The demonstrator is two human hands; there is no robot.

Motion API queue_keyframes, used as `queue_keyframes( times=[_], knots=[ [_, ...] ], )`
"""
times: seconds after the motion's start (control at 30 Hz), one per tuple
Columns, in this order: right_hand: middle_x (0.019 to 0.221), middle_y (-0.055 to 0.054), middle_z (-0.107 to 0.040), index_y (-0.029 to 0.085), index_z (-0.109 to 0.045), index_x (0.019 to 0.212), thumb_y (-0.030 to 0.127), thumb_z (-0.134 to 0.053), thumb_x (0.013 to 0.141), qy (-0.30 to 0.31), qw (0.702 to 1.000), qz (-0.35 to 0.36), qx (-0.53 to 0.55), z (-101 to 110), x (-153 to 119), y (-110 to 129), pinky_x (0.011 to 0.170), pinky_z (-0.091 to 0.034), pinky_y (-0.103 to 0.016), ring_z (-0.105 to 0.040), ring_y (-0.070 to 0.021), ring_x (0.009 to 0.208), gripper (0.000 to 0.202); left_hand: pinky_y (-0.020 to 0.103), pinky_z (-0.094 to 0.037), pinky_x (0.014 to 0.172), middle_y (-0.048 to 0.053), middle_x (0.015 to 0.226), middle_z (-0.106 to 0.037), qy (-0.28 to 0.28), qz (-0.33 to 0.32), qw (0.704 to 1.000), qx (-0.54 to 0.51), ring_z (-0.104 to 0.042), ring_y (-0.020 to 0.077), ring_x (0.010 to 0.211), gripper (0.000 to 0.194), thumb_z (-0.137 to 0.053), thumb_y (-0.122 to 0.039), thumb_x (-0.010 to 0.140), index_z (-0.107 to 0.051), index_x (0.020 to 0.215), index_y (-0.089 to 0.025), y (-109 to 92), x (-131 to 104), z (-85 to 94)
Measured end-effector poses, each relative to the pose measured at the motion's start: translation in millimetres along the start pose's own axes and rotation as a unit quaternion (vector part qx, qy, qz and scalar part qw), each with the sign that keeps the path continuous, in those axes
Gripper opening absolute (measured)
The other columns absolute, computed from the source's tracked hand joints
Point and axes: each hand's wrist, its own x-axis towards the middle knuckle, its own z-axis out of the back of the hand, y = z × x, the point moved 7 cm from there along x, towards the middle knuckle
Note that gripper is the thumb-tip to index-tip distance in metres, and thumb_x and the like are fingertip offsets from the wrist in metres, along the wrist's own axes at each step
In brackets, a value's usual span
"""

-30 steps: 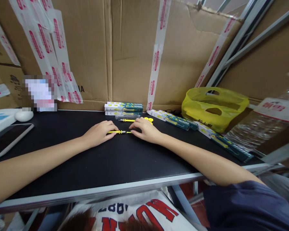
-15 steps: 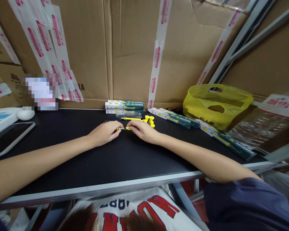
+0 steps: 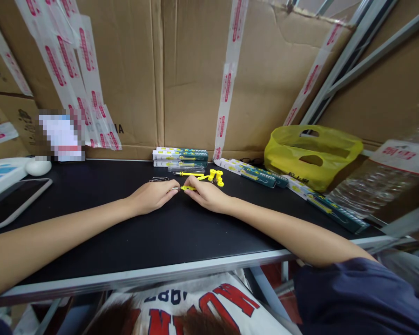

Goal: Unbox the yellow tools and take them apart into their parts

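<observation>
My left hand is closed in a pinch, and a small metallic piece shows at its fingertips. Facing it, my right hand pinches a small yellow plastic part. A narrow gap separates the two pieces. Just beyond the hands lie a thin yellow rod with a dark tip, several yellow spool-like parts and a clear plastic sleeve. Bent metal wires rest behind my left hand. The fingers hide much of what each hand holds.
Printed slim boxes are stacked at the back; more boxes lie to the right. A yellow plastic bag and a large clear bottle stand right. A phone lies left on the black table. Cardboard walls the back.
The metallic piece and yellow part, close to meeting before, are now slightly apart. More of the yellow part shows at my right fingertips. The view has shifted slightly.
</observation>
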Motion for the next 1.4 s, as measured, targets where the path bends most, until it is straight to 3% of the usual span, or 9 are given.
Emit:
queue_keyframes(
  times=[0.27,0.63,0.77,1.03,1.13,1.23,1.4],
  knots=[
    [0.072,0.001,-0.054,0.019,-0.049,0.088,0.032,-0.042,0.094,-0.021,0.999,0.004,0.038,-1,2,5,0.059,-0.034,-0.022,-0.047,-0.0117,0.061,0.016,0.026,-0.041,0.067,0.002,0.088,-0.063,-0.005,-0.019,1.000,0.007,-0.061,0.0178,0.080,0.030,-0.026,-0.036,0.098,-0.051,0.101,-0.022,-2,0,0.2],
    [0.079,-0.002,-0.056,0.016,-0.053,0.086,0.028,-0.038,0.095,0.001,0.992,-0.007,0.123,-4,2,5,0.069,-0.039,-0.024,-0.050,-0.0123,0.070,0.021,0.025,-0.040,0.066,0.001,0.091,-0.064,-0.005,-0.044,0.998,0.040,-0.062,0.0171,0.081,0.032,-0.026,-0.036,0.098,-0.054,0.100,-0.023,-4,0,-1.6],
    [0.079,-0.001,-0.054,0.016,-0.051,0.082,0.032,-0.035,0.097,0.019,0.983,-0.019,0.183,-6,3,5,0.071,-0.040,-0.025,-0.049,-0.0120,0.072,0.027,0.025,-0.041,0.069,0.001,0.093,-0.065,-0.006,-0.055,0.998,0.029,-0.061,0.0165,0.082,0.032,-0.027,-0.037,0.098,-0.056,0.101,-0.023,-5,-1,-1.4],
    [0.065,0.004,-0.040,0.016,-0.049,0.080,0.047,-0.033,0.095,0.058,0.959,-0.045,0.274,-13,3,5,0.060,-0.036,-0.023,-0.038,-0.0099,0.060,0.038,0.024,-0.041,0.072,0.000,0.096,-0.065,0.004,-0.059,0.998,0.014,-0.061,0.0155,0.086,0.030,-0.027,-0.036,0.098,-0.055,0.104,-0.024,-4,-1,-2.6],
    [0.070,0.003,-0.044,0.017,-0.048,0.084,0.045,-0.039,0.094,0.044,0.976,-0.030,0.213,-11,1,7,0.060,-0.035,-0.023,-0.041,-0.0102,0.062,0.031,0.025,-0.041,0.070,0.001,0.093,-0.064,0.007,-0.040,0.999,0.015,-0.061,0.0168,0.085,0.030,-0.027,-0.037,0.098,-0.054,0.102,-0.023,-2,-1,-1.4],
    [0.073,0.002,-0.050,0.019,-0.047,0.094,0.039,-0.050,0.090,0.028,0.998,-0.016,0.060,-9,-1,7,0.059,-0.032,-0.023,-0.045,-0.0116,0.063,0.020,0.025,-0.040,0.066,0.001,0.088,-0.062,0.010,-0.022,1.000,0.016,-0.061,0.0171,0.081,0.029,-0.028,-0.037,0.097,-0.052,0.099,-0.022,-1,-1,0.3],
    [0.084,-0.005,-0.061,0.019,-0.051,0.092,0.037,-0.042,0.095,0.002,0.989,0.030,-0.145,-6,-2,8,0.063,-0.031,-0.026,-0.054,-0.0169,0.076,0.020,0.025,-0.038,0.065,0.001,0.085,-0.061,0.006,-0.029,0.999,0.020,-0.060,0.0171,0.079,0.027,-0.030,-0.036,0.096,-0.053,0.094,-0.022,-3,0,1.0]
  ],
)
